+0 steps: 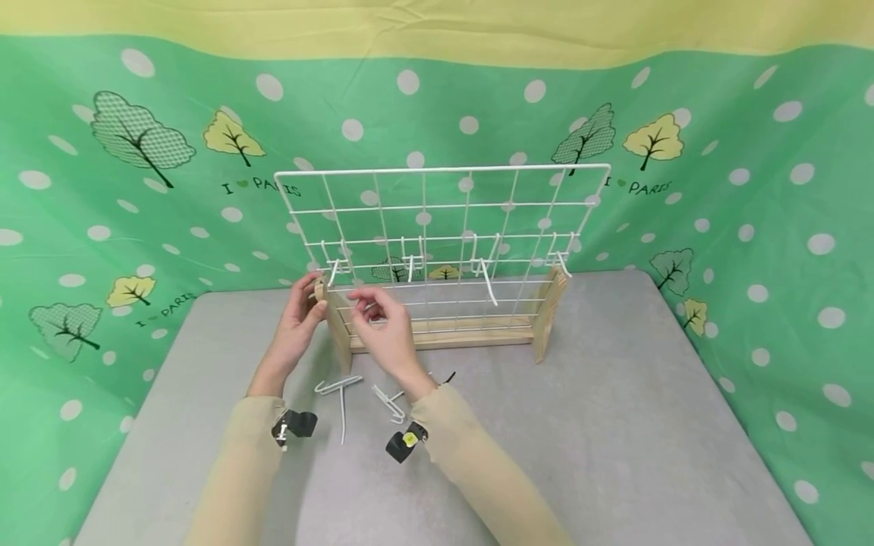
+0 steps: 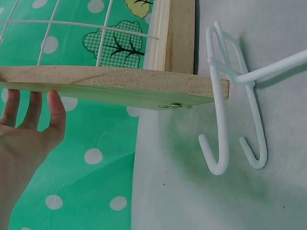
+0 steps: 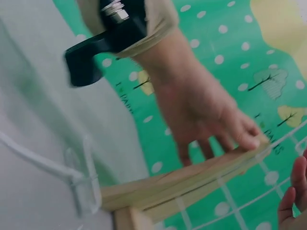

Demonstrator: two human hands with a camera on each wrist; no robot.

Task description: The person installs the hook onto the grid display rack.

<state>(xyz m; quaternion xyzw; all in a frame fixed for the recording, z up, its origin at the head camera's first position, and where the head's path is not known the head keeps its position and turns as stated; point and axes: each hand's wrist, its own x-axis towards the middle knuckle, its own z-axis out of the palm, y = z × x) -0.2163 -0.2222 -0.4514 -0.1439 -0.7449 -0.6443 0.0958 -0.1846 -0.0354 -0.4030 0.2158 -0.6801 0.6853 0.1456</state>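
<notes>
A white wire grid [image 1: 444, 168] stands in a wooden frame, and several white wire hooks [image 1: 488, 282] hang along it. My left hand [image 1: 293, 326] touches the frame's left wooden side post [image 1: 334, 326]. In the left wrist view, its fingertips [image 2: 56, 103] rest against the post's outer face. Before the grid's left part, my right hand [image 1: 389, 334] is raised with loosely bent fingers; nothing shows between them. Two loose white hooks lie on the table below the hands: a left hook [image 1: 342, 406] and a right hook [image 1: 392, 406], partly hidden by the right wrist.
The grey table [image 1: 635, 425] carries the frame, whose wooden crossbar [image 1: 471, 337] runs low between the posts. A green dotted cloth [image 1: 751, 227] surrounds the table at the back and sides. Black wrist mounts [image 1: 300, 423] sit on both forearms.
</notes>
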